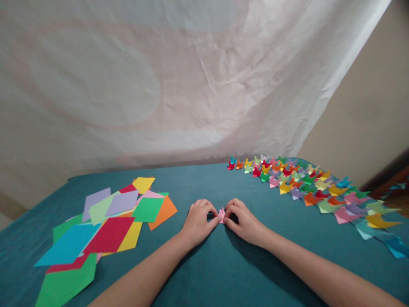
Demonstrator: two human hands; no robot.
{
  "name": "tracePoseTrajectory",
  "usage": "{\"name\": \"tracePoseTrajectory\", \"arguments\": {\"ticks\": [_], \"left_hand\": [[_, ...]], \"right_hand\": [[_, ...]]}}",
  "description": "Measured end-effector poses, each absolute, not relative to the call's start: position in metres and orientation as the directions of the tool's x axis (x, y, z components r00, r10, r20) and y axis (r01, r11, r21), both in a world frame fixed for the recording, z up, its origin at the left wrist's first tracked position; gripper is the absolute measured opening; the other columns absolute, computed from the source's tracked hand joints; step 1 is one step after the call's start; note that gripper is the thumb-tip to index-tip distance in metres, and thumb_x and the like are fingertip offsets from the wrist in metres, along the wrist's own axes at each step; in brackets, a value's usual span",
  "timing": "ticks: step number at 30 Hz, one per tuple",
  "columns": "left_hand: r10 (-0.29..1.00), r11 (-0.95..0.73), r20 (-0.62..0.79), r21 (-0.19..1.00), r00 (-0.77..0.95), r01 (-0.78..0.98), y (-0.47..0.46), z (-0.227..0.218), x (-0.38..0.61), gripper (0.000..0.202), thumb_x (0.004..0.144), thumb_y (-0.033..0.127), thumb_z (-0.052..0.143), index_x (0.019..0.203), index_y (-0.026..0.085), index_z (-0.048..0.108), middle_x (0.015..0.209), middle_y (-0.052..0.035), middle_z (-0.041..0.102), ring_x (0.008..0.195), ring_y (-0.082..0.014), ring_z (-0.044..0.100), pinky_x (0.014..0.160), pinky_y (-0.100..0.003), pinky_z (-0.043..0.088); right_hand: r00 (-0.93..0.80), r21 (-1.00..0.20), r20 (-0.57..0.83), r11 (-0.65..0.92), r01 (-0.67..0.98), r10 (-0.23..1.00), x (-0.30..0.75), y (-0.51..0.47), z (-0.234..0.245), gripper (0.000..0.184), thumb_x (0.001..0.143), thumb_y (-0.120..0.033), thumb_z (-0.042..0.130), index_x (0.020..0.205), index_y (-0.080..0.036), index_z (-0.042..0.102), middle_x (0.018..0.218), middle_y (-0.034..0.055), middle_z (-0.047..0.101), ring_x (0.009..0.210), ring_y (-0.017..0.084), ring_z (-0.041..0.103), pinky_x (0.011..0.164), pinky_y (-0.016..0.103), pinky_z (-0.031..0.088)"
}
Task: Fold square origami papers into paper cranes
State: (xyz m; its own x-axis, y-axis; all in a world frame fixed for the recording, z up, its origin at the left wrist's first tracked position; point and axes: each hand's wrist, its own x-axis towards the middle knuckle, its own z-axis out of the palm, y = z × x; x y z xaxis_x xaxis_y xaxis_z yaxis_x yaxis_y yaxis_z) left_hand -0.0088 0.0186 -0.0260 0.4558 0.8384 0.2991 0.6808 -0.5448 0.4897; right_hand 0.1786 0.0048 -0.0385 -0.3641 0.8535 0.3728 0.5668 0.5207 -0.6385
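Note:
A small pink folded paper piece (221, 214) sits between my two hands near the middle of the teal table (204, 264). My left hand (198, 221) pinches its left side with curled fingers. My right hand (243, 221) pinches its right side the same way. Both hands rest on the cloth, fingertips almost touching around the paper.
Loose coloured paper squares (108, 226) lie spread on the left of the table. Several finished folded paper birds (313, 187) in many colours stand in rows along the right side to the far edge. A white sheet (159, 85) hangs behind the table.

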Motion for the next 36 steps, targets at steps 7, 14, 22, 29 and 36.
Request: {"name": "tracePoseTrajectory", "arguments": {"ticks": [7, 14, 22, 29, 36], "left_hand": [[0.811, -0.584, 0.334, 0.423, 0.481, 0.693, 0.016, -0.024, -0.008, 0.014, 0.083, 0.032, 0.059, 0.081, 0.018, 0.060, 0.089, -0.0025, 0.057, 0.091, -0.0192, 0.050, 0.080, -0.033, 0.038], [0.640, -0.754, 0.381, 0.145, 0.667, 0.641, 0.000, -0.009, -0.006, 0.016, 0.091, 0.023, 0.046, 0.096, 0.019, 0.061, 0.104, -0.0049, 0.058, 0.106, -0.0211, 0.045, 0.094, -0.038, 0.034], [0.579, -0.759, 0.286, -0.153, 0.763, 0.633, -0.018, -0.012, -0.003, 0.031, 0.088, 0.015, 0.044, 0.116, 0.011, 0.056, 0.111, -0.0096, 0.059, 0.111, -0.0241, 0.046, 0.103, -0.041, 0.026], [0.604, -0.736, 0.215, -0.219, 0.767, 0.641, -0.019, -0.009, -0.003, 0.034, 0.088, 0.016, 0.043, 0.118, 0.010, 0.056, 0.114, -0.0095, 0.059, 0.116, -0.0248, 0.044, 0.106, -0.039, 0.022], [0.623, -0.721, 0.212, -0.216, 0.753, 0.658, -0.020, -0.007, -0.002, 0.034, 0.089, 0.013, 0.037, 0.118, 0.011, 0.056, 0.115, -0.0115, 0.058, 0.117, -0.0248, 0.045, 0.104, -0.040, 0.025]], "right_hand": [[-0.359, -0.626, 0.368, 0.514, 0.587, 0.858, 0.177, 0.003, -0.038, 0.007, 0.077, -0.011, 0.057, 0.075, -0.017, 0.055, 0.089, 0.0042, 0.051, 0.087, 0.018, 0.049, 0.079, 0.033, 0.041], [-0.346, -0.608, 0.360, 0.500, 0.617, 0.866, 0.176, 0.002, -0.036, 0.008, 0.077, -0.010, 0.056, 0.077, -0.017, 0.054, 0.088, 0.0041, 0.051, 0.085, 0.018, 0.048, 0.078, 0.033, 0.040], [-0.352, -0.597, 0.342, 0.490, 0.635, 0.871, 0.175, 0.003, -0.035, 0.007, 0.077, -0.011, 0.056, 0.076, -0.017, 0.054, 0.088, 0.0046, 0.051, 0.084, 0.018, 0.048, 0.077, 0.033, 0.041], [-0.372, -0.559, 0.355, 0.514, 0.651, 0.858, 0.177, 0.001, -0.032, 0.005, 0.080, -0.012, 0.056, 0.078, -0.017, 0.054, 0.089, 0.0056, 0.054, 0.085, 0.018, 0.050, 0.077, 0.032, 0.043], [-0.591, -0.299, 0.284, 0.656, 0.693, 0.755, 0.189, -0.010, -0.020, 0.027, 0.085, -0.006, 0.044, 0.103, -0.017, 0.060, 0.101, 0.0079, 0.062, 0.096, 0.018, 0.055, 0.084, 0.032, 0.045]]}}
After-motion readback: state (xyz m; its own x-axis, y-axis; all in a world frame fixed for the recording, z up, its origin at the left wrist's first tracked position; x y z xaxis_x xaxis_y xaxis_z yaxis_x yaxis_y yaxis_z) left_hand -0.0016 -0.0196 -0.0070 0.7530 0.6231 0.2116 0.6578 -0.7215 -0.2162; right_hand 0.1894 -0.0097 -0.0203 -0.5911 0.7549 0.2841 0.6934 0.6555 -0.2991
